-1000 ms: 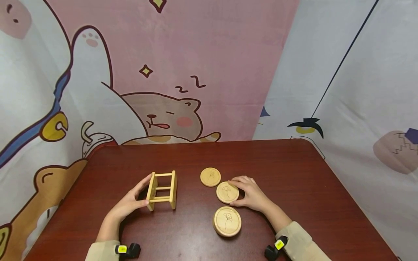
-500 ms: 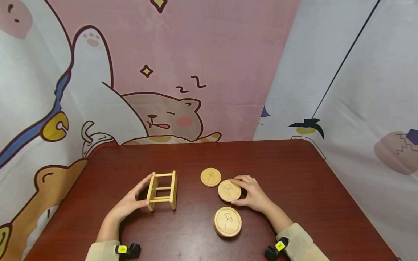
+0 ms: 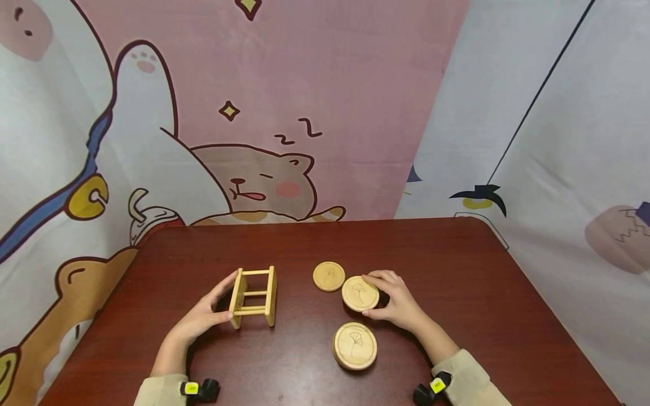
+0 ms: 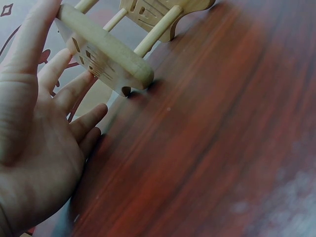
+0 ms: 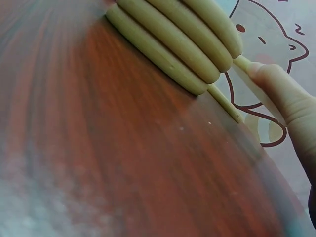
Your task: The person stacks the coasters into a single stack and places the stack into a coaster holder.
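Observation:
My left hand (image 3: 200,313) holds the left end panel of a small wooden coaster rack (image 3: 253,294), thumb at its near end and fingers at its far end. Slotted end panels and round rods of the rack (image 4: 111,49) show in the left wrist view. With thumb and fingers my right hand (image 3: 396,299) pinches a round wooden coaster (image 3: 359,294), engraved with a leaf, just above the table. Another coaster (image 3: 329,276) lies flat to its upper left. Nearer to me sits a stack of coasters (image 3: 355,346), its several rounded edges seen in the right wrist view.
The items stand on a dark red-brown wooden table (image 3: 294,366) with rounded far corners. Behind its far edge hangs a cloth (image 3: 355,101) printed with cartoon animals. Small black wrist cameras (image 3: 208,390) sit at both cuffs.
My right hand has lifted the coaster slightly and shifted it a little right, apart from the flat coaster. The left hand and the rack have stayed in place.

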A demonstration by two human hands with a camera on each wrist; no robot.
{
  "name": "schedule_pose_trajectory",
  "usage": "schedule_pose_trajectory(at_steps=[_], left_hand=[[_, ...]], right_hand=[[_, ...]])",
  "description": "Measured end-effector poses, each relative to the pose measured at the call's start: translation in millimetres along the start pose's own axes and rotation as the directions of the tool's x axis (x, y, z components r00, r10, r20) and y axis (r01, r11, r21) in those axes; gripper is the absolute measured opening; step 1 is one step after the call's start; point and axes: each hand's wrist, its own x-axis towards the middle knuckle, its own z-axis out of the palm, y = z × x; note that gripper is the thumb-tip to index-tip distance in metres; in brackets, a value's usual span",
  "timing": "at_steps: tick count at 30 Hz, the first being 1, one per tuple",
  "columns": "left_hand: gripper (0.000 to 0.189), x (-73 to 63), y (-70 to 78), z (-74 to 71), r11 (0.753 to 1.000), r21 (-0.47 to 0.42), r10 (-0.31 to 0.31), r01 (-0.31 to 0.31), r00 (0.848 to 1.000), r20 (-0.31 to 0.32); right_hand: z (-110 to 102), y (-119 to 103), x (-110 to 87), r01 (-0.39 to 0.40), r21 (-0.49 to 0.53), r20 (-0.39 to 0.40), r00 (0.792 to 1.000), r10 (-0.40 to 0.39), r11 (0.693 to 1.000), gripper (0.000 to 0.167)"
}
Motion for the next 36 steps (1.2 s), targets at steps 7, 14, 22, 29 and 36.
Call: schedule_pose_trajectory(at_steps=[7,14,22,29,36], left_hand=[[0.088,0.0,-0.5,-0.1,1.0,0.013,-0.009,0.01,1.0,-0.015],[0.088,-0.2,-0.8,-0.5,1.0,0.002,0.004,-0.004,1.0,-0.012],[0.087,0.0,-2.3,-0.7,1.0,0.002,0.005,-0.005,1.0,-0.007],[0.088,-0.6,-2.2,-0.4,1.0,-0.002,0.001,-0.001,1.0,-0.009],[0.088,-0.3,-0.7,-0.1,1.0,-0.003,-0.008,0.008,1.0,-0.013]], right_hand=[[-1.5,-4.1,-0.9,0.003,0.023,-0.018,1.0,-0.002,1.0,0.074],[-1.2,-9.9,-2.6,0.029,0.042,-0.042,0.999,-0.027,0.999,0.075],[-0.6,-19.6,-7.0,0.054,0.061,-0.047,0.998,-0.051,0.997,0.075],[1.0,-27.1,-12.4,0.088,0.079,-0.063,0.995,-0.083,0.993,0.076],[2.2,-32.5,-17.6,0.116,0.085,-0.068,0.992,-0.111,0.99,0.075]])
